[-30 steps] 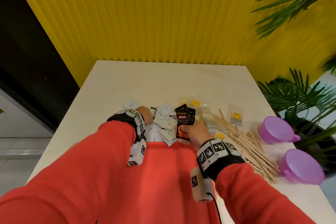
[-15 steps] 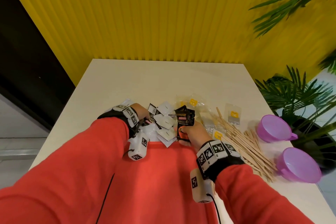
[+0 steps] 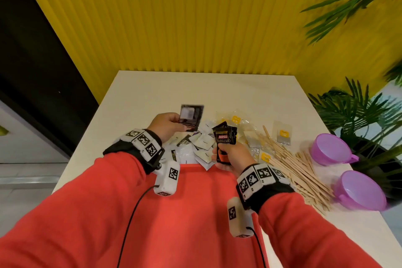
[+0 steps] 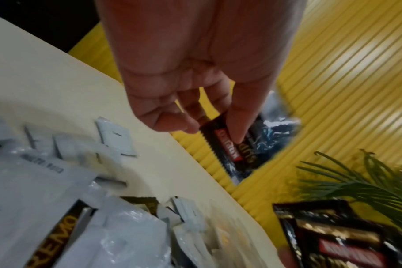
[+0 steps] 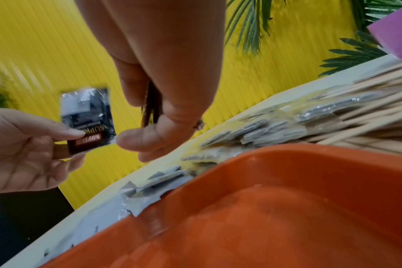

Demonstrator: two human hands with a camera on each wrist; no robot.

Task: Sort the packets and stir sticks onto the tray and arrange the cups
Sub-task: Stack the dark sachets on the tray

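Note:
My left hand [image 3: 180,125] pinches one black coffee packet [image 3: 191,116] by its lower edge and holds it up above the pile; the left wrist view shows thumb and fingers on that packet [image 4: 252,150]. My right hand [image 3: 224,154] grips a small stack of black Kopiko packets [image 3: 224,139] upright over the orange tray's [image 5: 287,208] far rim. White packets [image 3: 202,146] lie heaped between the hands. Clear packets with yellow labels [image 3: 237,119], wooden stir sticks [image 3: 293,165] and two purple cups [image 3: 330,149] [image 3: 359,190] sit to the right.
The cream table [image 3: 195,89] is bare beyond the pile, up to a yellow ribbed wall. Green plants [image 3: 356,111] crowd the right edge near the cups. The nearer cup sits close to the table's right edge.
My left hand has come up out of the white packet pile with a black packet and moved away from me. The right hand kept its stack in nearly the same place.

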